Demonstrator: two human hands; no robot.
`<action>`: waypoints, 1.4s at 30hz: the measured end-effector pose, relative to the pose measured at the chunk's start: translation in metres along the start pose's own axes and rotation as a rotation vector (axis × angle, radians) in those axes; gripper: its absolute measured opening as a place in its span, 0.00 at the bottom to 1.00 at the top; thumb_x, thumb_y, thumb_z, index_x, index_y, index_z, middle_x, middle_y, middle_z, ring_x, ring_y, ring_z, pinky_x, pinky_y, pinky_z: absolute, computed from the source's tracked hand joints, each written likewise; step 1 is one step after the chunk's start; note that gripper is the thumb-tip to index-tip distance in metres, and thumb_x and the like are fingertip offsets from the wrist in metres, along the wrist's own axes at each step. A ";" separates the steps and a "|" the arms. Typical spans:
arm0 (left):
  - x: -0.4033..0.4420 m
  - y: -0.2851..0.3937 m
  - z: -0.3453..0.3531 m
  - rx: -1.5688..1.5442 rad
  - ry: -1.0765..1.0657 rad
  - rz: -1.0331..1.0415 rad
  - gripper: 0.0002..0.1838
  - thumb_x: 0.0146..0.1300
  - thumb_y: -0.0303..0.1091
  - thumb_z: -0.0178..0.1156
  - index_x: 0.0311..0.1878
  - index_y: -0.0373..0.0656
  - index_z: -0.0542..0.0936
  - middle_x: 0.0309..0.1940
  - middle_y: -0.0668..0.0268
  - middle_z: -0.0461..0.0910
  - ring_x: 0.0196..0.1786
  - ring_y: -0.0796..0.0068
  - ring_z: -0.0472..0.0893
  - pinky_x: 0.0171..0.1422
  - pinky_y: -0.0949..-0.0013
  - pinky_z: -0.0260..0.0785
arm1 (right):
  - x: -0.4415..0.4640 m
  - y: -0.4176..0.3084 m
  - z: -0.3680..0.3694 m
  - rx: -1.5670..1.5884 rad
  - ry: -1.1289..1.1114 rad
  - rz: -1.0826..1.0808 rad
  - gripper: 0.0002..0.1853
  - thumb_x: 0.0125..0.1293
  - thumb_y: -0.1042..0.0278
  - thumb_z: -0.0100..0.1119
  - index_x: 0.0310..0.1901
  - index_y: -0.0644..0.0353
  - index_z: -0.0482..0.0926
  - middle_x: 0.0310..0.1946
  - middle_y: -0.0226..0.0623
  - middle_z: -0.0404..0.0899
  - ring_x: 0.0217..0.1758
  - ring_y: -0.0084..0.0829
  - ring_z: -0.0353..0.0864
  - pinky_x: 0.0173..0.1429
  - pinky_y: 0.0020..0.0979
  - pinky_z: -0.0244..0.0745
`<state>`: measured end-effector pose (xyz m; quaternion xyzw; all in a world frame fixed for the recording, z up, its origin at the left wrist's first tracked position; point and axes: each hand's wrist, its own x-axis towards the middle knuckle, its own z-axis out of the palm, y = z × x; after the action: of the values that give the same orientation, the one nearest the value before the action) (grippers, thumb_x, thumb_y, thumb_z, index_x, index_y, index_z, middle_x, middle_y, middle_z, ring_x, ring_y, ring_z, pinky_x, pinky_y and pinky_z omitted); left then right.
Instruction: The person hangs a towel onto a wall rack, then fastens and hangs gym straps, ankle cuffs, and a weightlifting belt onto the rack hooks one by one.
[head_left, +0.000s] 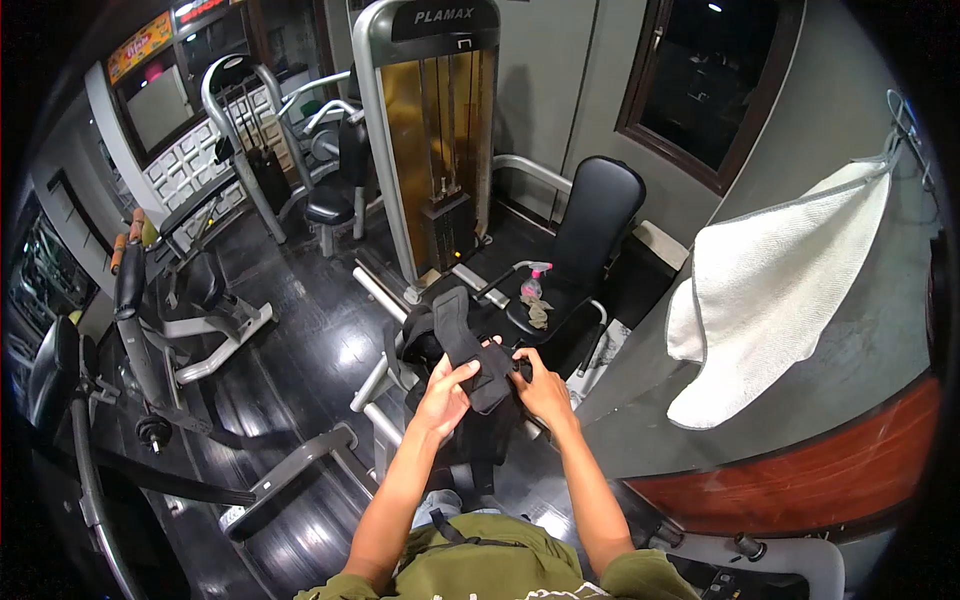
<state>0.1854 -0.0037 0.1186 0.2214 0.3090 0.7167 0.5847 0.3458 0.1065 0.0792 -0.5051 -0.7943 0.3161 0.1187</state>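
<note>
My left hand (443,398) is closed around a wide black padded strap (462,335), its thumb lying on top. One end of the strap stands up past the fingers. My right hand (545,390) pinches a dark part of the same black gear at its right side; the fingertips partly hide what it is. More black fabric (480,435) hangs below and between both hands, and its full shape cannot be made out. Beyond the hands, a spray bottle with a pink top (536,280) and a crumpled cloth (537,312) rest on a black seat.
A tall weight-stack machine (375,120) stands ahead, beside a black backrest (603,215). At right, a white towel (780,285) hangs from a wall hook. More gym machines (240,330) stand on the dark floor at left. A grey machine frame (790,565) lies close at lower right.
</note>
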 end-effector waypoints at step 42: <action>-0.101 -0.072 0.186 0.089 -1.564 -0.699 0.40 0.74 0.45 0.61 0.77 0.30 0.57 0.75 0.47 0.62 0.71 0.56 0.73 0.77 0.57 0.60 | -0.255 0.030 -0.302 0.750 0.843 -0.323 0.13 0.79 0.56 0.56 0.41 0.56 0.79 0.36 0.25 0.85 0.37 0.12 0.76 0.36 0.18 0.67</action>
<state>0.3840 -0.0586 0.2053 0.5668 -0.1045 0.1240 0.8077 0.6386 0.0074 0.3274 -0.3833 -0.5793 0.3250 0.6417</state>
